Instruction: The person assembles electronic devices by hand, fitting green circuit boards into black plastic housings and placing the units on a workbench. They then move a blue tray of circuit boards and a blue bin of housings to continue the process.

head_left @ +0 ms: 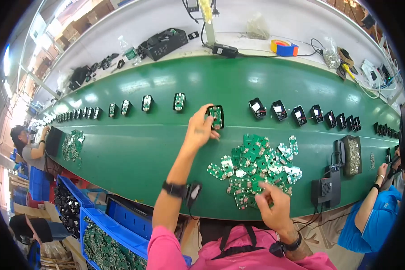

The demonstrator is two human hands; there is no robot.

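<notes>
Near the middle of the bench, my left hand (201,128) is closed around a small black plastic case (222,123). A green circuit board (216,114) lies inside that case, with my thumb against it. My right hand (276,208) hovers at the near edge of a loose pile of green circuit boards (255,152). Its thumb and index finger are apart, and I see nothing between them; the other fingers are curled. Farther left stands a row of cases with boards in them, the nearest a filled case (179,102). On the right, open black cases (257,108) with white pieces inside form another row.
A black device (327,189) with cables and a bin of small parts (352,155) stand right of the pile. Blue crates (114,243) sit below the bench at left. Co-workers sit at both ends, one in a blue shirt (369,220). Tape (284,48) lies on the back shelf.
</notes>
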